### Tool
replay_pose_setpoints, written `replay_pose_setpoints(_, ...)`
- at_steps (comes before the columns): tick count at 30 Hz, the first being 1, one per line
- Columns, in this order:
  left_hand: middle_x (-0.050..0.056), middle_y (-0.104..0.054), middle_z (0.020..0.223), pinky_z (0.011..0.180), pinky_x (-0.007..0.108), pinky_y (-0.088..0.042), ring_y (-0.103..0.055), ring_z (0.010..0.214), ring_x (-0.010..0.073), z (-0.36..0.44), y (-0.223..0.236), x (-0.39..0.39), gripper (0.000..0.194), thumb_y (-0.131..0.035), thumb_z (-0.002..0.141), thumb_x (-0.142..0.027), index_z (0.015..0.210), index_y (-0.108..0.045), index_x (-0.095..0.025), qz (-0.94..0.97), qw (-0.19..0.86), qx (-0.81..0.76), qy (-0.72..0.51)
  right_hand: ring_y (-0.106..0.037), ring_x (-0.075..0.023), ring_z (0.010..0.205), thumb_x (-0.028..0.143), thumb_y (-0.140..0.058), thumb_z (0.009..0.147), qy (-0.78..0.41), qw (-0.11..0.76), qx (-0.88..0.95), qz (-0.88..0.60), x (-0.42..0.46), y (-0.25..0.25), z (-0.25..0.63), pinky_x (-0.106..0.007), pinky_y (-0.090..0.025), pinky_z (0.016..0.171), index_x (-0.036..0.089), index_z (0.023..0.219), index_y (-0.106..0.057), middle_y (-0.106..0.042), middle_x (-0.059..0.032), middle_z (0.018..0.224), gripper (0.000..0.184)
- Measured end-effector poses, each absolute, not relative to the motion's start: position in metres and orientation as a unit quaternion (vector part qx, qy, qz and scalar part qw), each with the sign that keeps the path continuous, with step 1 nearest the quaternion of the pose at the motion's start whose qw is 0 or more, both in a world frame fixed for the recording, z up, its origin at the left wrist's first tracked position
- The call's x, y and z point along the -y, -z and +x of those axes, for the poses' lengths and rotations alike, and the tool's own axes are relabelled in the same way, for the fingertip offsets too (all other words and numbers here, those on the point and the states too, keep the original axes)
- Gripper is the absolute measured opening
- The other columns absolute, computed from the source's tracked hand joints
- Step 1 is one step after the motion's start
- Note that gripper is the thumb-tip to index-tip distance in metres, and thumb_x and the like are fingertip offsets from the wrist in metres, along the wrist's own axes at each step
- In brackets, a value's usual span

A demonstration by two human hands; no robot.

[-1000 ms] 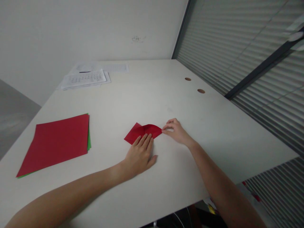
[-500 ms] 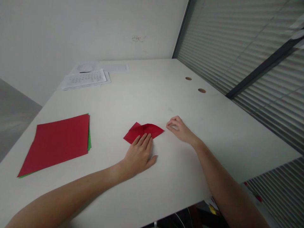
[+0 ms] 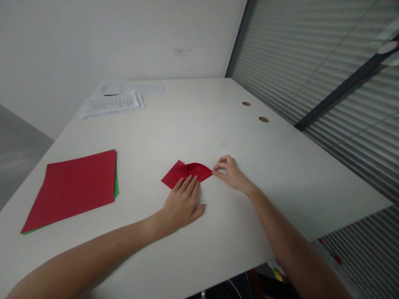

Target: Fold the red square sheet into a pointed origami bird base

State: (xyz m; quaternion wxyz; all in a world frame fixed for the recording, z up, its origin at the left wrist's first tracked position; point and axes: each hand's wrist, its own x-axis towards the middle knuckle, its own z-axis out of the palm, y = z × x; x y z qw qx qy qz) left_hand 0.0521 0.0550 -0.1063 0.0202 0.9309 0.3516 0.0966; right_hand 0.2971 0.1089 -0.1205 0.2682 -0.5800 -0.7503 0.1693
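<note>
A small folded red paper (image 3: 183, 173) lies on the white table (image 3: 199, 232) near its middle. My left hand (image 3: 182, 203) lies flat, fingers stretched out, pressing on the paper's near edge. My right hand (image 3: 229, 172) has its fingers curled, and the thumb and forefinger pinch the paper's right tip. The paper's middle bulges up a little between the two hands.
A stack of red sheets (image 3: 73, 187) over a green one lies at the left. Printed white papers (image 3: 110, 101) sit at the far left. Two round holes (image 3: 263, 119) are in the table near the window blinds (image 3: 327, 83) on the right.
Half a second ago my right hand was off the paper, a little to its right; it has come back to the paper's right tip. My left hand has stayed put.
</note>
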Motion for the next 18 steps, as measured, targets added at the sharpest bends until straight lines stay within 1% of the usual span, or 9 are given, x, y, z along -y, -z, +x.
replay_pose_setpoints(3,0.027,-0.043,0.145,0.111,0.051,-0.036,-0.04,0.137,0.0381,0.052,0.107,-0.054,0.065,-0.047,0.092,-0.047,0.135,-0.048,0.003,0.929,0.019,-0.354,-0.103,-0.053,-0.024,0.1,0.026,-0.069,0.081,-0.168,0.276,0.751,-0.576,-0.108,0.12,0.297,-0.048,-0.042,0.101,0.023,0.08,-0.072,-0.048,-0.0067,0.101,0.005)
replay_pose_setpoints(7,0.031,-0.044,0.142,0.11,0.051,-0.037,-0.04,0.136,0.0391,0.052,0.108,-0.054,0.066,-0.048,0.091,-0.045,0.132,-0.048,0.006,0.928,0.018,-0.352,-0.117,-0.053,-0.0239,0.101,0.027,-0.069,0.079,-0.176,0.292,0.739,-0.582,-0.108,0.121,0.297,-0.048,-0.042,0.103,0.022,0.075,-0.071,-0.046,-0.0068,0.103,0.007)
replay_pose_setpoints(12,0.032,-0.044,0.142,0.108,0.05,-0.04,-0.042,0.135,0.0395,0.053,0.109,-0.055,0.066,-0.049,0.09,-0.045,0.131,-0.048,0.007,0.931,0.023,-0.343,-0.123,-0.051,-0.0238,0.105,0.035,-0.07,0.08,-0.182,0.324,0.724,-0.581,-0.107,0.121,0.291,-0.049,-0.038,0.108,0.024,0.084,-0.074,-0.041,-0.0064,0.107,0.012)
replay_pose_setpoints(15,0.032,-0.044,0.142,0.108,0.049,-0.04,-0.043,0.134,0.0397,0.053,0.108,-0.055,0.067,-0.049,0.09,-0.045,0.132,-0.048,0.007,0.931,0.027,-0.345,-0.12,-0.05,-0.0238,0.104,0.034,-0.072,0.078,-0.185,0.317,0.721,-0.588,-0.106,0.119,0.286,-0.05,-0.037,0.109,0.026,0.083,-0.074,-0.039,-0.0061,0.108,0.01)
replay_pose_setpoints(18,0.032,-0.043,0.142,0.108,0.05,-0.04,-0.042,0.135,0.0394,0.053,0.108,-0.055,0.065,-0.049,0.091,-0.045,0.131,-0.049,0.007,0.93,0.033,-0.345,-0.122,-0.048,-0.0252,0.11,0.034,-0.073,0.077,-0.181,0.33,0.71,-0.596,-0.105,0.116,0.285,-0.051,-0.036,0.11,0.025,0.082,-0.073,-0.038,-0.0059,0.107,0.01)
